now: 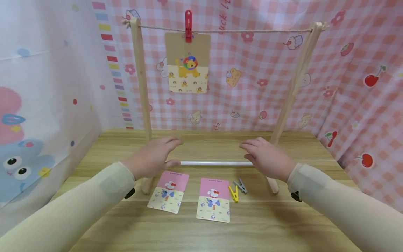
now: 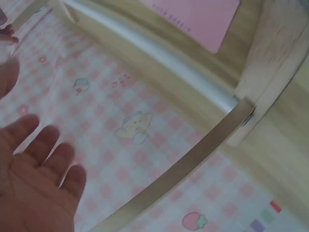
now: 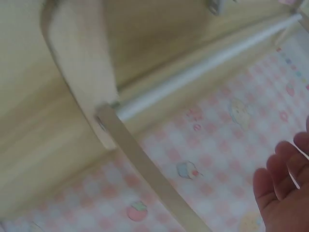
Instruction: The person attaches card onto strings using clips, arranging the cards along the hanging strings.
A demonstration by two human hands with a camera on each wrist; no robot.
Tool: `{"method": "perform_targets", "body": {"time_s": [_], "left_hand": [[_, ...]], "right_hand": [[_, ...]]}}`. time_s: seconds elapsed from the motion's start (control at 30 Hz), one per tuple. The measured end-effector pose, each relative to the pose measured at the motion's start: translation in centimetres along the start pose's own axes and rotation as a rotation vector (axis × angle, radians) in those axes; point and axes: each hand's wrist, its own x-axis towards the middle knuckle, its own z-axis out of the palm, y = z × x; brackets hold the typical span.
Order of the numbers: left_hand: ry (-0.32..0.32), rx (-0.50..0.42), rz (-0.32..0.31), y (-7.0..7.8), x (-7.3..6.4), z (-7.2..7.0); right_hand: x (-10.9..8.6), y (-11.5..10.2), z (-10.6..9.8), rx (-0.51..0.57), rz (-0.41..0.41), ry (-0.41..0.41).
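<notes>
My left hand (image 1: pixel 151 155) hovers near the left post of a wooden rack (image 1: pixel 143 84), its fingers relaxed and holding nothing. Likewise bare, my right hand (image 1: pixel 267 156) hangs by the right post, fingers loosely extended. Below them two pink and cream cards with a white dog-like figure lie on the table: a left card (image 1: pixel 168 191) and a right card (image 1: pixel 214 200). Beside the right card are a yellow clothespin (image 1: pixel 233 194) and a grey clothespin (image 1: pixel 240 186). A lion card (image 1: pixel 188 78) hangs from the rack's string (image 1: pixel 245 31) under a red clothespin (image 1: pixel 188 26).
A white bar (image 1: pixel 214 163) joins the rack's feet low down, behind the cards. The wooden table (image 1: pixel 157 232) ends against a pink checked cloth (image 1: pixel 239 101) at the back. Patterned cloth (image 1: pixel 47 87) also stands along the left side.
</notes>
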Motion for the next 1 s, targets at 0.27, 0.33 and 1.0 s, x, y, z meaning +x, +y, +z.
{"method": "perform_targets", "body": {"time_s": [0.27,0.33,1.0], "left_hand": [[-0.24,0.001,-0.022,-0.3,-1.0,2.6],[-0.286,-0.01,-0.045,-0.4,-1.2,3.2],[-0.447,-0.074,-0.146,0.2,-1.9,6.0]], "right_hand": [[-1.3,0.1,3.0,-0.079,-0.081,-0.065],[-1.6,0.0,3.6,-0.083,-0.088,-0.091],[-2.9,-0.8,7.0,-0.09,-0.018,-0.359]]}}
